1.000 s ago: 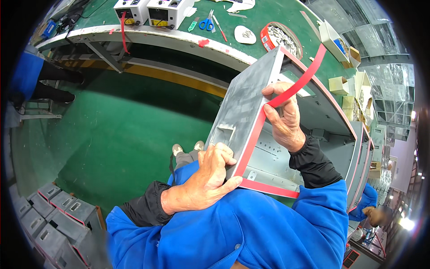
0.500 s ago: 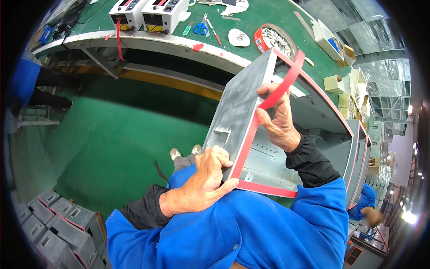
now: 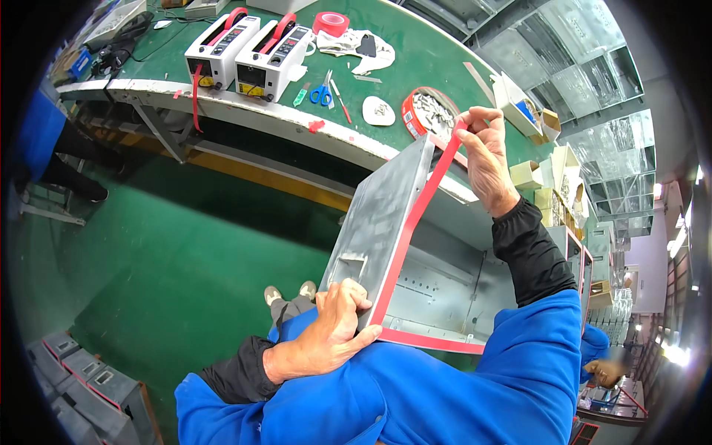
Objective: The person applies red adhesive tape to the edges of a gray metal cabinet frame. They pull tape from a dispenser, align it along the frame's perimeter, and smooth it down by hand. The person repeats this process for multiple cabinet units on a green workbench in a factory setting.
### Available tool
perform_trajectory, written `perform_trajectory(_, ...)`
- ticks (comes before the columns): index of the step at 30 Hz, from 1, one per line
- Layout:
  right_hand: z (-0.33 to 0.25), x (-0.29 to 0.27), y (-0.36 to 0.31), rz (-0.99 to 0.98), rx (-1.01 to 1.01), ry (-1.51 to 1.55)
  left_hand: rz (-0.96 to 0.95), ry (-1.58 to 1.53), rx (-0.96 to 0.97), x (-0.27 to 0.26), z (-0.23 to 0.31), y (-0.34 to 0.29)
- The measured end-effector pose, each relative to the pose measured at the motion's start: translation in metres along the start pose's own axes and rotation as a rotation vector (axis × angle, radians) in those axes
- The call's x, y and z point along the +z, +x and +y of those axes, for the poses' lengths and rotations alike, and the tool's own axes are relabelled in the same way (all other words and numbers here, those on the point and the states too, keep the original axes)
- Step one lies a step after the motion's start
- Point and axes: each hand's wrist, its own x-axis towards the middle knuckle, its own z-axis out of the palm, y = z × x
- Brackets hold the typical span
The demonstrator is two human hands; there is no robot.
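A grey metal box (image 3: pixel 378 215) with an open front leans between my body and the workbench. At its near corner my left hand (image 3: pixel 322 337) grips the box, fingers curled beside a rectangular recess (image 3: pixel 350 269) and thumb on the red-edged corner. My right hand (image 3: pixel 486 163) is raised by the far corner, pinching the end of a strip of red tape (image 3: pixel 415 215) between thumb and fingers. The strip stretches straight along the side edge, stuck down near my left thumb and lifted off toward the far corner. More red tape (image 3: pixel 437 343) lines the near edge.
Two white tape dispensers (image 3: pixel 271 59), blue scissors (image 3: pixel 321 93), a red tape roll (image 3: pixel 331 24) and a round red tub of small pieces (image 3: pixel 430 115) are on the green workbench (image 3: pixel 400 44). Grey boxes (image 3: pixel 96 386) stack at lower left. Another person (image 3: pixel 44 141) stands far left.
My right hand has moved up and away toward the box's far corner, drawing the looped tape straight along the edge. My left hand stays at the near corner.
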Motion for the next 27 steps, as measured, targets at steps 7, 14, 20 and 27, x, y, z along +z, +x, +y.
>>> perform_trajectory(7,-0.001,-0.009,0.007,-0.112,0.014,-0.127,0.051,0.009,0.037,0.002,-0.002,0.001)
perform_trajectory(14,0.014,-0.013,0.008,-0.194,-0.005,-0.416,0.041,-0.003,0.022,0.000,0.000,0.002)
perform_trajectory(20,0.024,-0.014,0.006,-0.254,-0.087,-0.577,0.031,-0.003,0.035,0.002,-0.001,0.001)
perform_trajectory(27,0.028,-0.014,0.006,-0.249,-0.117,-0.598,-0.003,-0.016,0.017,0.002,-0.005,-0.001)
